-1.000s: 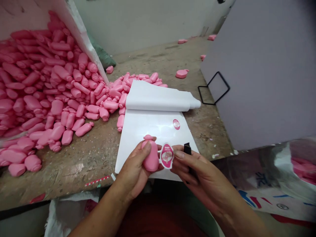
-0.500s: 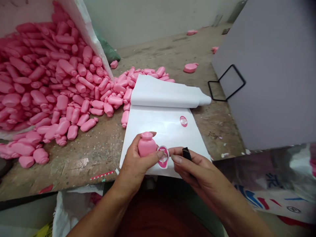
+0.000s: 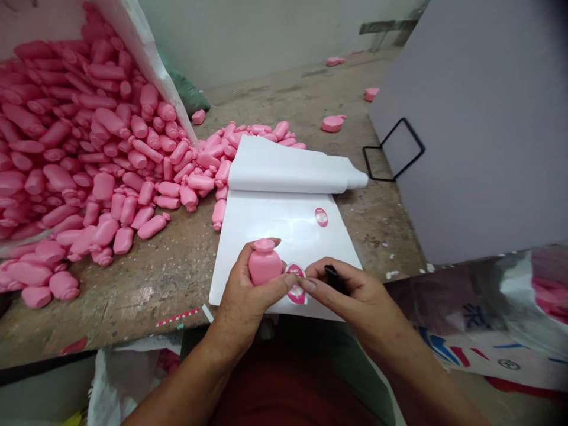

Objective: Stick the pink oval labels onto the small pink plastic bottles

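Note:
My left hand (image 3: 248, 290) is closed around a small pink plastic bottle (image 3: 265, 264), its neck toward the top. The left thumb lies on an oval pink-and-white label (image 3: 297, 297) with a clear edge, beside the bottle. From the right, my right hand (image 3: 344, 287) reaches in with curled fingers. Its thumb tip touches the label near my left thumb. A small black object (image 3: 332, 277), its kind unclear, is held among the right fingers. Beneath both hands lies a white label sheet (image 3: 275, 222), which carries another oval label (image 3: 321, 217).
The sheet's far end is a loose roll (image 3: 288, 168). Many pink bottles (image 3: 106, 118) are heaped at the left, spilling onto the worn table (image 3: 146, 278). A grey panel (image 3: 479, 130) with a black wire frame (image 3: 394, 151) stands right. Some bottles lie farther back.
My right thumb has moved left onto the label, where there was a small gap before. The view has shifted slightly to the right. My left hand keeps its hold on the bottle.

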Available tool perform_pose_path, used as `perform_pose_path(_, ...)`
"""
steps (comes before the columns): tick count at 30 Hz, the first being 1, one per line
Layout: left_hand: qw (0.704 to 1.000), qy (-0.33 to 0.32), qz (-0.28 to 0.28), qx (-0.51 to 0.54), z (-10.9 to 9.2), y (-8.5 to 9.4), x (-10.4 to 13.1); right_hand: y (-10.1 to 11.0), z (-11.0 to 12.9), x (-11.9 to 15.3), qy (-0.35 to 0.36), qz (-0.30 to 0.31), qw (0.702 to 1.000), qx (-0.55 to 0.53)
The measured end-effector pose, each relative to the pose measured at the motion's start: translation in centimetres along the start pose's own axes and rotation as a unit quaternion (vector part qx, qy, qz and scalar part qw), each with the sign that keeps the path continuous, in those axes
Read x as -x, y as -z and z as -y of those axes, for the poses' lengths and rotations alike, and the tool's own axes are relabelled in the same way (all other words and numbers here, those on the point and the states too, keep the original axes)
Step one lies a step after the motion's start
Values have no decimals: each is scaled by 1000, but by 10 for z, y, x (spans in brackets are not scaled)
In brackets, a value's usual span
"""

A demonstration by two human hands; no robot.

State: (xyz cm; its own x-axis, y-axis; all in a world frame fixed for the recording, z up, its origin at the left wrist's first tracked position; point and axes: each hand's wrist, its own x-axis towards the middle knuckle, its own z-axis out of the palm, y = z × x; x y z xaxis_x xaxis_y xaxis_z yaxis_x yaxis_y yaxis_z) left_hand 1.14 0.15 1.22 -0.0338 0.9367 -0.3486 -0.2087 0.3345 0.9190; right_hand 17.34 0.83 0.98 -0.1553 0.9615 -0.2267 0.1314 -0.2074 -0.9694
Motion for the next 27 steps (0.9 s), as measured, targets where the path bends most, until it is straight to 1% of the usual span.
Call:
perform_pose_path(4, 999, -28, 10, -37, 2, -1, -1, -2, -1, -2, 13, -15, 1000, 9)
perform_pose_path(8, 999, -20, 25, 8, 4, -2, -3, -1, -7, 0, 6, -30, 999, -11)
perform_pose_path(12, 999, -19, -7, 33, 2, 0, -7, 3, -9, 3, -10, -75, 994, -75)
perform_pose_path(13, 999, -6, -5, 49, 2, 1, -8, 3, -8, 4, -23, -71, 993, -92)
perform_pose_path(15, 994, 37, 21, 104, 1, 1, -8, 2, -6, 4, -59, -39, 990, -121)
perform_pose_path(17, 981, 82, 51, 167, 0, -1, -7, -3, -3, 3, -88, 3, 986, -143)
perform_pose_path(19, 968, 114, 64, 213, 1, -4, -6, -9, 0, 2, -98, 26, 982, -158)
perform_pose_path(22, 964, 123, 54, 230, 2, -7, -4, -16, 1, 0, -96, 32, 980, -170)
perform_pose_path(27, 965, 129, 53, 221, 3, -9, -4, -17, -2, -1, -90, 38, 980, -172)
